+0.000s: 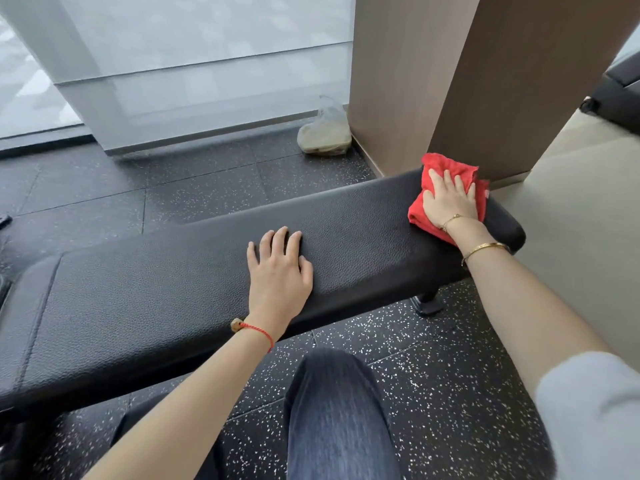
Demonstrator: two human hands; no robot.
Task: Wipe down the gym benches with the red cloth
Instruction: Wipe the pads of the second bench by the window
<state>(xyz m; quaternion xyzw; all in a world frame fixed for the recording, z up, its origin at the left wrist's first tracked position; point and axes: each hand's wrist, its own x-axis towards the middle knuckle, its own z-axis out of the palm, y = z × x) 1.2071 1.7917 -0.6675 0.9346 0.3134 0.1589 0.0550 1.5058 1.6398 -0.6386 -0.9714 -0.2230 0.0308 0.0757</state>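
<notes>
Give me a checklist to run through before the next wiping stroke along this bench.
1. Red cloth lies flat on the bench pad: ok, it sits at the pad's right end.
2. Right hand presses the cloth with straight fingers: ok.
3. Left hand steadies the bench: ok, it lies flat on the middle of the pad.
4. Stroke path leftward is free: not ok, the left hand lies in it and would likely need lifting.
5. Pad already clean or wet: cannot tell from the surface.
6. Plastic bag on the floor is clear of the bench: ok, it sits by the wall.
</notes>
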